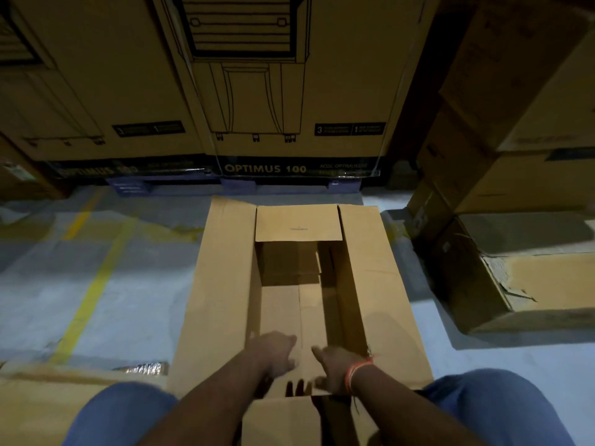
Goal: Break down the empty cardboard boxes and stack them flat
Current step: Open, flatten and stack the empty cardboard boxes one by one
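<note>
A long open cardboard box stands on the floor between my knees, its four top flaps spread outward. Both my arms reach down inside it at the near end. My left hand lies palm down on the box's bottom flaps, fingers spread. My right hand, with an orange thread band at the wrist, rests beside it across the centre seam, its fingers curled down toward the near edge. Neither hand clearly grips anything. The near flap hides the fingertips.
Tall printed cartons marked OPTIMUS 100 stand on blue pallets ahead. More cartons are stacked at the right, one torn. Flat cardboard and a taped piece lie at my left. Yellow lines cross the grey floor.
</note>
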